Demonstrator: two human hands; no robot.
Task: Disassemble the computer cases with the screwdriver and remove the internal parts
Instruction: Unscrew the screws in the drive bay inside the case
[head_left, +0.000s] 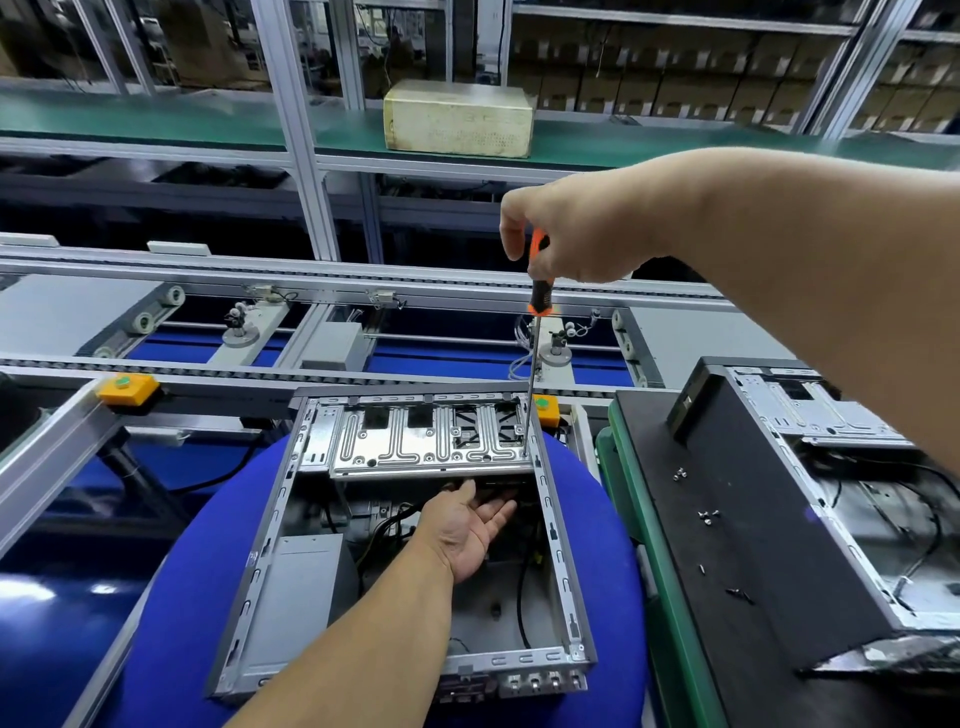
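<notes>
Dead centre sits the open grey steel computer case (556, 545), lying side-up on a round blue cushioned stool seat (182, 597), and everything plays off that case. Above its far right corner the right hand (566, 234) is clenched round the orange-and-black handle of a long-shafted screwdriver (538, 291), fingers wrapped tight. The thin shaft drops nearly straight down, its tip meeting the right edge of the ribbed silver drive-bay bracket (431, 436) that spans the far end of the case.

Inside the case, just on the near side of that bracket, the left hand (467, 525) lies palm up, fingers spread and slack, gripping nothing; the fingertips reach under the bracket's near lip, and whether they touch it I cannot tell. Black cables (522, 587) trail along the case floor beside that hand. In the case's near-left part rests a plain grey metal power-supply box (296, 597).

To the right of the case, a second computer case with a black side panel (769, 493) rests on a green-edged bench, and small loose silver screws (707, 515) lie scattered on that panel. Beyond the case's far wall runs the grey aluminium conveyor frame (363, 291), with a yellow block topped by a green button (127, 388) off to the far left. Higher up beyond it, a pale yellowed rectangular box (460, 119) stands on a green shelf.
</notes>
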